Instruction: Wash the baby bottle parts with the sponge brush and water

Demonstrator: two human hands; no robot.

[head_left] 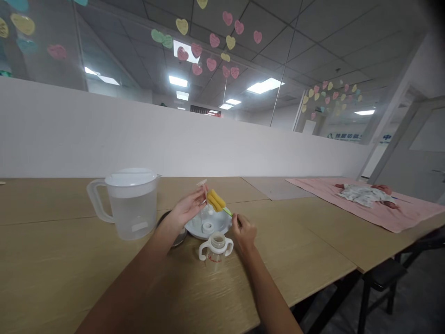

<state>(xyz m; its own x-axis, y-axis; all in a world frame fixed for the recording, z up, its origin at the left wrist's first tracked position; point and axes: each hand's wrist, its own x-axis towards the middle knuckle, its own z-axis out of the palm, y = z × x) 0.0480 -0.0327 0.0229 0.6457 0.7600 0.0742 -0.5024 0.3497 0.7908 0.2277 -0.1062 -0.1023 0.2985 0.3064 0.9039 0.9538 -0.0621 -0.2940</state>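
My right hand (244, 229) is closed round the green handle of a sponge bottle brush (217, 201), whose yellow head points up and left. My left hand (189, 205) pinches a thin, translucent straw-like piece (203, 186) with a flat end; its exact kind is unclear. The sponge is right beside this piece, and I cannot tell whether they touch. Below both hands is a white bowl (222, 227) holding a white ring (207, 228) and other small parts. Nearer to me, a clear baby bottle (216, 257) with two white handles stands upright, its top uncovered.
A lidded plastic pitcher (134, 208) with water stands left of my left hand. A dark round dish (179, 239) is partly hidden by my left forearm. At right, a baby doll (361, 194) lies on a pink cloth (392, 222). A black stool (384, 278) stands beside the table.
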